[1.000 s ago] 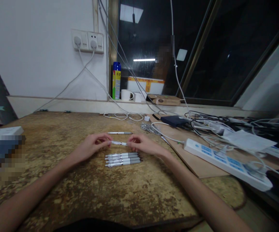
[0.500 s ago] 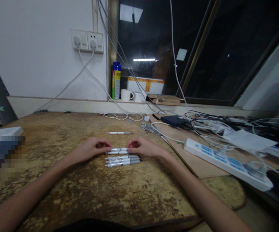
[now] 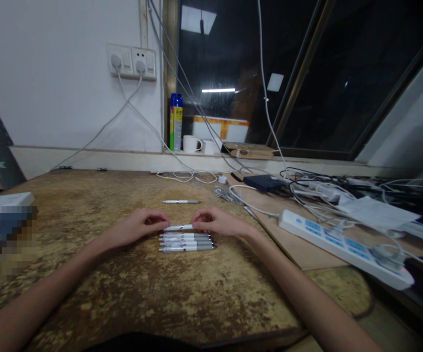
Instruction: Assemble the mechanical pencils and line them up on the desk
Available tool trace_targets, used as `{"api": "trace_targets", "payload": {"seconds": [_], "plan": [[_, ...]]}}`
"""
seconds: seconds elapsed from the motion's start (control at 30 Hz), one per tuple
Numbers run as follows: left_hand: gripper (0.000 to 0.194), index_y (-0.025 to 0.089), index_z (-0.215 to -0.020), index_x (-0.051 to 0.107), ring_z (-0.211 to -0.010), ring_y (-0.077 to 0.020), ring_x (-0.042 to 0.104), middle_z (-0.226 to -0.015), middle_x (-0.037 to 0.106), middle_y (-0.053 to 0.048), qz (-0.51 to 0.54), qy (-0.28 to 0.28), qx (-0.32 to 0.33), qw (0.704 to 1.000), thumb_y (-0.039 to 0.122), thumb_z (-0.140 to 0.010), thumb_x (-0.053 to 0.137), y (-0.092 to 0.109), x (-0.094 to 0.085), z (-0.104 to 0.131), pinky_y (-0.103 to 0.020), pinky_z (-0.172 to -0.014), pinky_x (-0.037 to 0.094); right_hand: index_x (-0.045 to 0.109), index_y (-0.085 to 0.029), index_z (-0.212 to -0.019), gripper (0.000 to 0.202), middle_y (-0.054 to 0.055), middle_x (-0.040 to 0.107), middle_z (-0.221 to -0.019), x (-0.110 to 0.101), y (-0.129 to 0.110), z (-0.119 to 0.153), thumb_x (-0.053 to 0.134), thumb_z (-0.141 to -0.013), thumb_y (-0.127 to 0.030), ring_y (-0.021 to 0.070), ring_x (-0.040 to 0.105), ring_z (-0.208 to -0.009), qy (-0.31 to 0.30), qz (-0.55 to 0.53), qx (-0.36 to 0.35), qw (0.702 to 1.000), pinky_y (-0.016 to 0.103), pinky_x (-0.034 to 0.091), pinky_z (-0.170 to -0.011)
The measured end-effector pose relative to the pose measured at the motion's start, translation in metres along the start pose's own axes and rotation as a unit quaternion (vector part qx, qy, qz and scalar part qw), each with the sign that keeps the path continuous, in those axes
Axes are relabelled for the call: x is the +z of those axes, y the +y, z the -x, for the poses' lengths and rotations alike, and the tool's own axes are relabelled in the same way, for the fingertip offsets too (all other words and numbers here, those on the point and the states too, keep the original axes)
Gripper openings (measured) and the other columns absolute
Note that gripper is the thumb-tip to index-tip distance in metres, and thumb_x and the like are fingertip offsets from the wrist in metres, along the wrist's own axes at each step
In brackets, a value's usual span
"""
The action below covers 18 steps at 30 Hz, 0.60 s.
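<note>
Left hand (image 3: 138, 226) and right hand (image 3: 216, 222) resting low on the worn brown wooden tabletop (image 3: 123, 288), facing each other, fingers curled narrow. Between the fingertips of both, holding one slim white plastic pen (image 3: 179, 227) by its two ends, lying flat and crosswise. Just in front of it, touching or nearly touching, lying a neat row of white and grey pens (image 3: 186, 242), parallel, side by side, dark tips pointing to the right. Farther behind the hands, well apart, lying alone a single white and grey pen (image 3: 181, 201). To the right, on a thin plywood board (image 3: 306, 249), stretching a long white power strip with blue switches (image 3: 343, 247) among tangled white and black cables (image 3: 317, 188). At the far ledge, standing upright a blue and yellow spray can (image 3: 176, 122) beside a white ceramic mug (image 3: 191, 143).
</note>
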<state>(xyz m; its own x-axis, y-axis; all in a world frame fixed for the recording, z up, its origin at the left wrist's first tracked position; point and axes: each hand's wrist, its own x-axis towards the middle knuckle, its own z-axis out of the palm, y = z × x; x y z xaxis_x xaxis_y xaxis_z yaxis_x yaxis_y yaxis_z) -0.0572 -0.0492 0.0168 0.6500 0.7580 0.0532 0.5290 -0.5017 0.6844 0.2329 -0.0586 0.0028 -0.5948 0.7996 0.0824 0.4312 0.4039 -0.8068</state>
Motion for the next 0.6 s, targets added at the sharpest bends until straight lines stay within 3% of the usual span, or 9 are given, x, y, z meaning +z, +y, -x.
{"api": "trace_targets", "payload": {"seconds": [0.3,0.6], "plan": [[0.039,0.019,-0.107,0.076,-0.079,-0.0196,0.062,-0.091,0.075,-0.005,-0.025,-0.021,0.002,0.999,0.052,-0.092,0.061,0.0000,0.0027,-0.0003,-0.027,-0.069,0.043,0.073,-0.016,-0.096,0.030,0.005,0.073,-0.088,0.0004,0.0034,-0.0020,0.068,-0.090,-0.045,0.0162,0.063,-0.076,-0.007,0.013,-0.011,1.000,0.028,0.050,-0.070],[0.036,0.019,-0.107,0.076,-0.084,-0.0200,0.062,-0.094,0.074,-0.005,-0.017,-0.037,0.005,0.999,0.048,-0.092,0.062,0.0066,0.0025,0.0013,-0.028,-0.073,0.044,0.074,-0.015,-0.096,0.029,0.006,0.072,-0.090,0.0017,0.0067,-0.0013,0.068,-0.089,-0.042,0.0157,0.063,-0.077,-0.014,0.019,-0.020,1.000,0.028,0.051,-0.072]]}}
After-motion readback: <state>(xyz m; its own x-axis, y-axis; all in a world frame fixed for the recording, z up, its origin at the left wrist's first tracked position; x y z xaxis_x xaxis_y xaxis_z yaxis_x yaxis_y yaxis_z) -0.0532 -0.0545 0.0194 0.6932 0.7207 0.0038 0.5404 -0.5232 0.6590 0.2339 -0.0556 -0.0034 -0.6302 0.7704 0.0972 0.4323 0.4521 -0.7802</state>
